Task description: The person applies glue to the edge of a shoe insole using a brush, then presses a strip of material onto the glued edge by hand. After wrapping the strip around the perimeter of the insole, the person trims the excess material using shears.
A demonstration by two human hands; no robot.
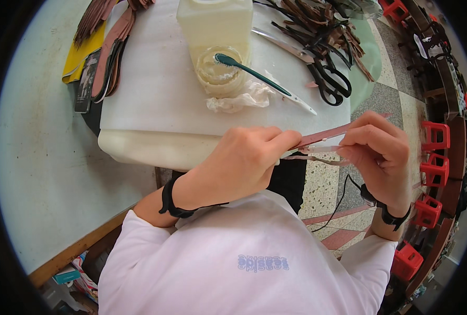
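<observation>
Strip (pixel 322 136), reddish, is pinched by the left hand (pixel 246 156); the right hand (pixel 380 151) grips a pale strand (pixel 320 149)

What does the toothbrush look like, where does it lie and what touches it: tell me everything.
The toothbrush is slim and plastic-looking: dark green along the head and much of the handle, whitish toward the tapering end. It slants from upper left to lower right, head over the open tub of pale paste, handle passing above crumpled clear plastic. The whitish end seems to rest on the white sheet. Its bristles cannot be made out. Neither hand touches it.
</observation>
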